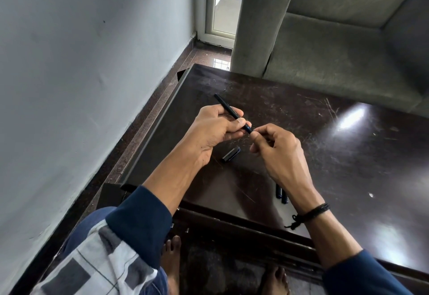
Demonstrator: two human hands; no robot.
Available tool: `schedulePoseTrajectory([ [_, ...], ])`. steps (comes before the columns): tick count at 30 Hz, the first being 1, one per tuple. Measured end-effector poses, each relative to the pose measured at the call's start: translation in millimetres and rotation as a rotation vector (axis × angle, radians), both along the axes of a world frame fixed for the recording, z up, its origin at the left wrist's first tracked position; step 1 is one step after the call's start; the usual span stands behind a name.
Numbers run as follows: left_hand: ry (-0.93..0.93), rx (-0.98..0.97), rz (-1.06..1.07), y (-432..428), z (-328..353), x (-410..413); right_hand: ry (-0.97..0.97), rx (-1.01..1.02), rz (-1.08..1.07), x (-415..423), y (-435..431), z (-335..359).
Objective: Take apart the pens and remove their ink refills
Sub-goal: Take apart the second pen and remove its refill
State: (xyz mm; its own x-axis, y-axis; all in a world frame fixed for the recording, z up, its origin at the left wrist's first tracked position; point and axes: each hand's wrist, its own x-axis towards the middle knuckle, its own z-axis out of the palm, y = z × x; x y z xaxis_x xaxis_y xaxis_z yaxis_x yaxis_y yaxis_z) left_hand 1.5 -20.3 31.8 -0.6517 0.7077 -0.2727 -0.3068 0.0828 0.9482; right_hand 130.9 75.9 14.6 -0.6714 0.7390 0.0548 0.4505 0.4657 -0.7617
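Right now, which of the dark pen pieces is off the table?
The long pen barrel, held in the left hand with the right hand at its tip. The cap and two short pieces lie on the table.

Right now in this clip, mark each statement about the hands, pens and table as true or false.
1. The left hand holds a dark pen above the table. True.
2. The right hand lies flat on the table. False: it is raised, its fingertips pinching at the pen's near end.
3. A pen cap lies on the table below the hands. True.
4. The table is white. False: it is dark brown and scratched.
5. Two more dark pen pieces lie by the right wrist. True.
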Motion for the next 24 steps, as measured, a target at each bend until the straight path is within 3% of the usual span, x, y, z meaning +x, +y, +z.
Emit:
schedulePoseTrajectory([
  [24, 0.003, 0.001, -0.013, -1.3, 1.5, -1.4, -0.003, 0.001, 0.005, -0.4, -0.4, 0.3],
])
